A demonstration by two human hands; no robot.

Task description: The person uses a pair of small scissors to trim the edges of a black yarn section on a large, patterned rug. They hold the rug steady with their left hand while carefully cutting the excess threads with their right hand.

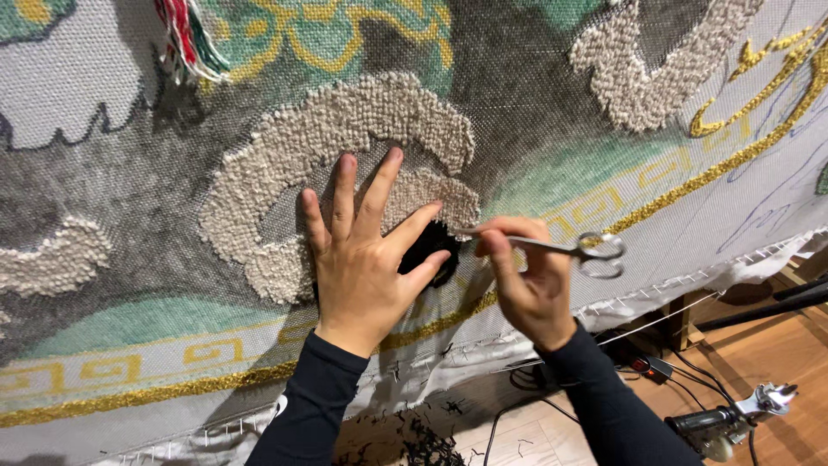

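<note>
Head view: scissors (561, 248) in right hand (526, 289), beside left hand (366, 259).

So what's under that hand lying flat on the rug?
Under the left hand lie beige looped tufting and a black tufted patch poking out by the thumb. How far the patch reaches is hidden.
</note>
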